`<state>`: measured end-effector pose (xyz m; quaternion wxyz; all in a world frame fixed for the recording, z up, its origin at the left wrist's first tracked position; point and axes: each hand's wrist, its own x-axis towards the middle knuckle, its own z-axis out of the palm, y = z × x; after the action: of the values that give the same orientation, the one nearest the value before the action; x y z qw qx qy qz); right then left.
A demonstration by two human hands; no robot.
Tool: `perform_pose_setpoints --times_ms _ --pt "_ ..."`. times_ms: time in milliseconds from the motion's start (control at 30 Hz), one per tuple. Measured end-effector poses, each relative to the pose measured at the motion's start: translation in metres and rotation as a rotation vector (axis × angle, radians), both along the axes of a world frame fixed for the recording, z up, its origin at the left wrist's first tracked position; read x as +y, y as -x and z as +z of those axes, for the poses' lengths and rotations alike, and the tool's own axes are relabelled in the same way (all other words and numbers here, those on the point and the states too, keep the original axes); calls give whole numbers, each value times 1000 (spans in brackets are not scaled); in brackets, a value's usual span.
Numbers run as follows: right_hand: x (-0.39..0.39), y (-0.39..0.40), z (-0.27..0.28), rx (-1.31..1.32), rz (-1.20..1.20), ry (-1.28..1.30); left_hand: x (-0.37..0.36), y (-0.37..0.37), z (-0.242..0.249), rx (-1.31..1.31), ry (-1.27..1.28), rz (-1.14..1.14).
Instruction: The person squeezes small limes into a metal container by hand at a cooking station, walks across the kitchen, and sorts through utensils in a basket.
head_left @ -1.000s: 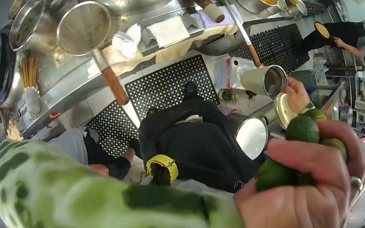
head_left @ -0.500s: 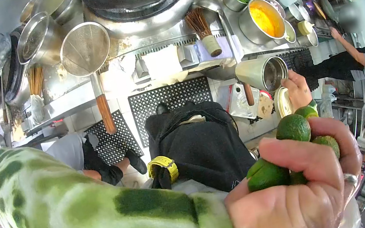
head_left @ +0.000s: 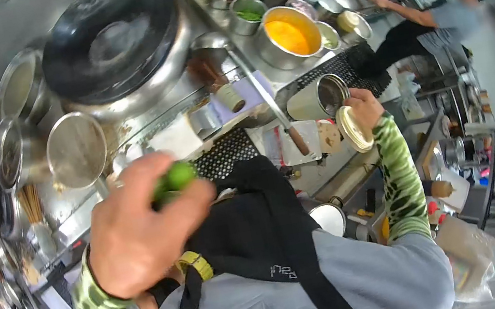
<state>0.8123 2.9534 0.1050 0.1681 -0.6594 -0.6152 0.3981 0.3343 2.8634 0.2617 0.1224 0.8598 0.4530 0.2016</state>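
Observation:
My left hand (head_left: 140,223), blurred by motion, is closed around green limes (head_left: 181,175) in front of my apron; most of the fruit is hidden behind the fingers. To the right, my right hand (head_left: 364,109) grips an open metal canister (head_left: 308,101) at its rim side. The canister lies tilted with its mouth toward that hand, and its inside looks dark. A round cream lid (head_left: 354,129) is just below the same hand's fingers. Exactly how the fingers hold the lid cannot be seen.
A large black wok (head_left: 111,39) sits on the stove, with a strainer (head_left: 76,151) and ladle (head_left: 248,81) nearby. A pot of orange liquid (head_left: 289,34) stands among several ingredient containers. Another person (head_left: 429,23) stands at upper right.
My left hand with the limes has swung from the lower right to the left, away from the camera. The view has turned, and my right hand still holds the canister.

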Motion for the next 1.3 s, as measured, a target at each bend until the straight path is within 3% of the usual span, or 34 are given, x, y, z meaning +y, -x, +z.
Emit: perform_pose_setpoints --times_ms 133,200,300,367,400,500,567,600,700,733,800,967,1000,1067,1233,1300 --pt "17 -38 -6 -27 -166 -36 -10 15 -62 -278 144 242" --pt "32 -73 -25 -294 -10 -110 -25 13 -85 -426 244 340" --pt "58 -116 -47 -411 84 -218 -47 7 -125 -604 316 462" --pt "74 -146 -67 -384 133 -344 -59 -10 -137 -672 340 566" --pt "76 -135 -55 -240 -17 -223 -65 -18 -140 -687 354 633" --pt "89 -145 -65 -73 -14 -203 -80 -36 -142 -674 361 757" --pt "98 -142 -66 -106 110 -263 -90 -42 -143 -645 313 774" --pt "98 -132 -51 -113 180 -123 -95 -44 -141 -632 299 790" --pt "79 -75 -6 -153 229 -72 -116 -44 -146 -630 293 835" --pt "81 -61 -4 -54 247 -59 -119 -53 -131 -779 451 954" --pt "79 -42 -5 126 251 -17 -127 -54 -136 -776 404 933" --pt "92 17 -13 14 495 -311 -136 -52 -140 -685 309 926" --pt "96 29 -12 -49 675 -455 -140 -50 -142 -678 296 929" --pt "100 60 -4 -44 797 -476 -149 -46 -141 -687 287 940" --pt "91 171 19 211 616 -112 -174 -14 -143 -705 255 931" --pt "129 183 -30 6 914 -440 -183 0 -145 -716 226 915"
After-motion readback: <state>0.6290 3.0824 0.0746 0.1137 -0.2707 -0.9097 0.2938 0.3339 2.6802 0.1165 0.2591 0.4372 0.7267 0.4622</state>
